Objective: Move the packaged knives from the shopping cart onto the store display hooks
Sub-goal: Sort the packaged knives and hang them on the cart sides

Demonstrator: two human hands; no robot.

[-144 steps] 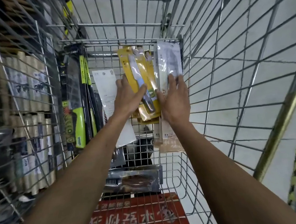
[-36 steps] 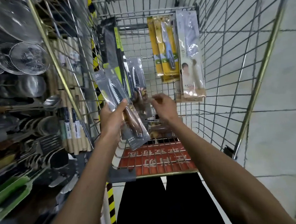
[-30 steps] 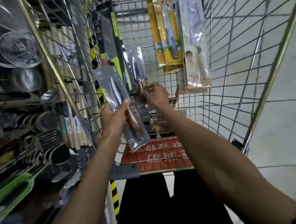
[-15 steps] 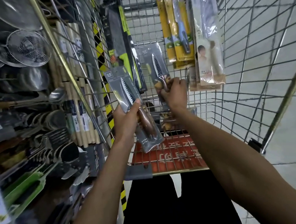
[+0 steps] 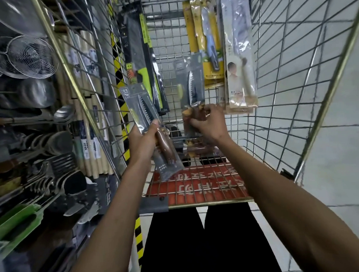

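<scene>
Left hand [image 5: 145, 140]: curled round the handle end of a grey serrated knife pack [image 5: 137, 100], thumb across its face, header tipped toward 11 o'clock
Right hand [image 5: 210, 125]: fingers pinched on the handle end of a second grey knife pack [image 5: 188, 76], held nearly upright, header at 12 o'clock
Where the two packs were: both lifted above the floor of the shopping cart [image 5: 287, 91], side by side but apart, mine on the left nearest the cart's 9 o'clock wall
Left in the cart: a black-and-green pack [image 5: 136, 44] at 11 o'clock, yellow packs [image 5: 206, 29] at 12, a pale pack [image 5: 238, 52] at 1, all standing against the far wall
Display rack [image 5: 22, 57]: at 9 o'clock beyond the cart wire, hung with strainers and ladles; I could not make out the hook meant for these
Weight: I judged each pack light, with most of it low, in the wooden handle
Stiffness: card back and clear film seemed stiff along the blade, floppy at the header
Surface: the film looked slick, so a thumb-over grip suited it
Where to hold for hooking: I judged just below the header hole, off the serrated edge
</scene>
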